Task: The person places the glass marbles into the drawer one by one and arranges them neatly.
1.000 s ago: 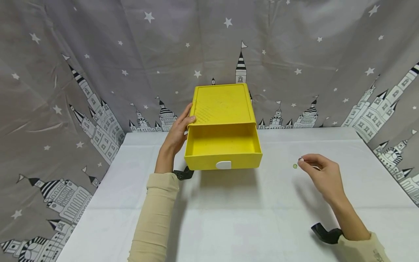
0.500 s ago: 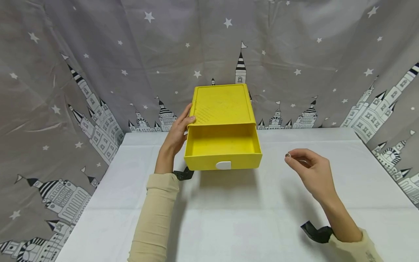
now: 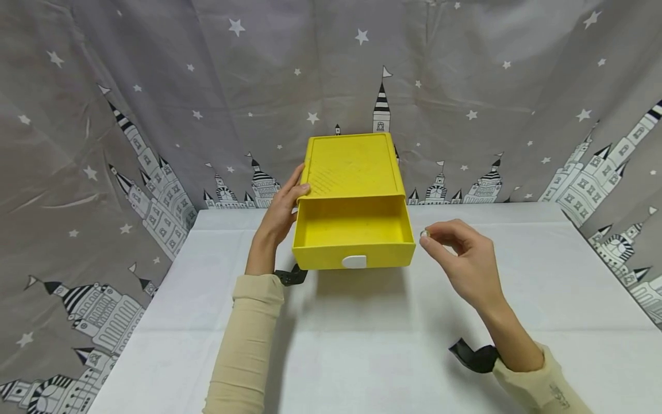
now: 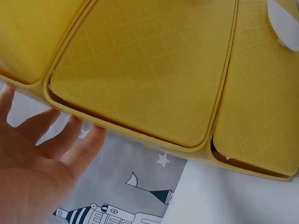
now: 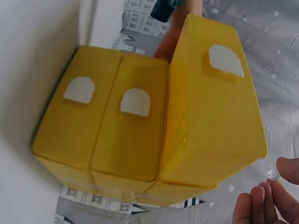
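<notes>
A yellow drawer cabinet (image 3: 351, 164) stands at the back of the table, its top drawer (image 3: 357, 227) pulled out and its visible interior bare. My left hand (image 3: 277, 215) rests against the cabinet's left side, thumb on the top edge; the left wrist view shows spread fingers (image 4: 84, 147) touching it. My right hand (image 3: 468, 261) is just right of the drawer's front corner. Thumb and forefinger pinch a small clear, round piece (image 5: 273, 172), too small to identify. In the right wrist view, two lower drawers with white handles (image 5: 135, 101) are closed.
White cloth (image 3: 362, 362) covers the table. A grey curtain (image 3: 207, 69) printed with stars and castles hangs behind and at both sides. A black strap piece (image 3: 473, 356) sticks out at my right wrist.
My right hand has moved left toward the drawer with the pinched clear piece. The small greenish round thing seen on the table earlier is no longer visible. My left hand and the cabinet stay put.
</notes>
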The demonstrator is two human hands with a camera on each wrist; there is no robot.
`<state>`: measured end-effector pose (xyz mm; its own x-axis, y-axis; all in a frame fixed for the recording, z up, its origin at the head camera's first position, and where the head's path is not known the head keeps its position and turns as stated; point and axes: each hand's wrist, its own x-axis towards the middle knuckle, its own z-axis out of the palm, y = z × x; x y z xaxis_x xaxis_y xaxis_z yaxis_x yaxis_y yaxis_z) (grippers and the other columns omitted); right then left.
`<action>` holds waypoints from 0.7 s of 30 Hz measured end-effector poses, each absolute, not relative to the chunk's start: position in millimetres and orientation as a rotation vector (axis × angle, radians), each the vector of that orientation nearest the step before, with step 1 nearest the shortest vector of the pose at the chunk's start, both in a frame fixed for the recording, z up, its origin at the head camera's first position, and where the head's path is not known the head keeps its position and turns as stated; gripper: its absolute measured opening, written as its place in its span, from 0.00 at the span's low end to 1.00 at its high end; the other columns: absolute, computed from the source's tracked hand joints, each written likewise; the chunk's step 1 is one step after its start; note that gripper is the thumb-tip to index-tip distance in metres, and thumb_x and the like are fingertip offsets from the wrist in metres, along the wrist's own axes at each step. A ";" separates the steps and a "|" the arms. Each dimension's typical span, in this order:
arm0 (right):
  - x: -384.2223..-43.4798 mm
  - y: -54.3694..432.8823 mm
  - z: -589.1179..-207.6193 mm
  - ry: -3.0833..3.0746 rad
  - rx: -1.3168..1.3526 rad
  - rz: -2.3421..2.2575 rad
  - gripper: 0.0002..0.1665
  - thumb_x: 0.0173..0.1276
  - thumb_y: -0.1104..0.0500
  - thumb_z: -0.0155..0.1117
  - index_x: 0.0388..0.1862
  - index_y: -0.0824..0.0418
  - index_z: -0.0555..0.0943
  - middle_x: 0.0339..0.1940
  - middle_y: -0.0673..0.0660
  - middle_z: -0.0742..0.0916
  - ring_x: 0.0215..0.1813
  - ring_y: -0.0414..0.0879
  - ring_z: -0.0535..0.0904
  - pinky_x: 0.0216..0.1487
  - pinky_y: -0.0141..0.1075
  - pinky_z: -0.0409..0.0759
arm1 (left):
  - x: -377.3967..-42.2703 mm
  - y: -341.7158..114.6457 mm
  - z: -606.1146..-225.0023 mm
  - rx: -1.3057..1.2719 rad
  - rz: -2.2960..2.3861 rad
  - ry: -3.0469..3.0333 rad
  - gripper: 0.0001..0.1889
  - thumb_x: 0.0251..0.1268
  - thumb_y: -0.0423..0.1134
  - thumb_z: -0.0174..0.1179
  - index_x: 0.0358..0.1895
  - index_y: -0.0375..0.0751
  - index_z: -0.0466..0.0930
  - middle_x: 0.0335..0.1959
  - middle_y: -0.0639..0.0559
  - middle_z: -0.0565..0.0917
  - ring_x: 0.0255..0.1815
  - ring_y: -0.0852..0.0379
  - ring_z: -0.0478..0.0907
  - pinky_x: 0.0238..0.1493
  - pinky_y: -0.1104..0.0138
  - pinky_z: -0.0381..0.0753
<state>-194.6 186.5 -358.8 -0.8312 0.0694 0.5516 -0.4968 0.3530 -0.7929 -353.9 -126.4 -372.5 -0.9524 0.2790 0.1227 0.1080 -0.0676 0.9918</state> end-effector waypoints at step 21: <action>-212.3 151.3 -350.8 -2.086 0.457 1.358 0.09 0.60 0.72 0.71 0.41 0.71 0.85 0.39 0.59 0.83 0.44 0.47 0.79 0.50 0.28 0.75 | -352.7 -125.2 -371.6 0.427 2.185 2.056 0.36 0.71 0.47 0.52 0.80 0.64 0.50 0.79 0.61 0.51 0.70 0.49 0.61 0.68 0.46 0.62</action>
<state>-212.3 151.3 -350.8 -0.7599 0.0373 0.6490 -0.5785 0.4167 -0.7013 -352.7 -125.2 -371.6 -0.9542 0.2707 0.1271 0.1104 -0.0761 0.9910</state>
